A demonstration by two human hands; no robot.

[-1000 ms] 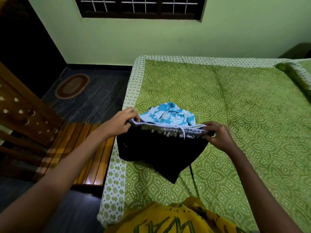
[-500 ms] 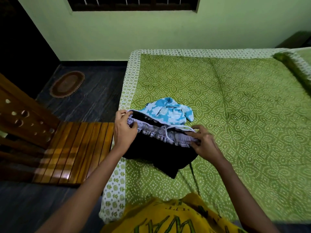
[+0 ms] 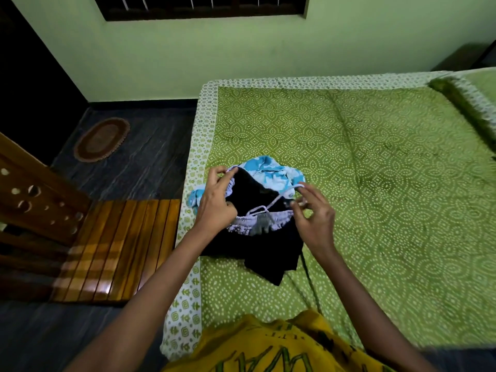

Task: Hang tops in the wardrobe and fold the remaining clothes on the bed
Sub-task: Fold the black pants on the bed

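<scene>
Near the bed's (image 3: 375, 183) left edge, a person in a yellow printed top (image 3: 268, 347) bends over a small pile of clothes — the face is out of frame and both forearms run off the bottom of the shot. The black garment (image 3: 268, 248) lies on the green dotted bedsheet, its pale gathered waistband (image 3: 255, 226) and thin drawstring turned up; in the dim light its dark cloth shows almost no detail, so whether it is shorts or a skirt is hard to say. Beneath and behind it sits a blue-and-white floral garment (image 3: 271, 173), mostly covered, with only its far edge and a corner at the left peeking out. The left hand (image 3: 217, 202) pinches the far rim of the waistband between thumb and fingertips, its palm resting on the cloth. The right hand (image 3: 315, 213) hovers at the waistband's right end with fingers loosely curled; whether they actually grip the cord or elastic cannot be made out. A slatted wooden chair (image 3: 107, 248) stands just beside the bed — its back cut off at the left — with an oval mat (image 3: 102, 139) on the dark floor beyond.
</scene>
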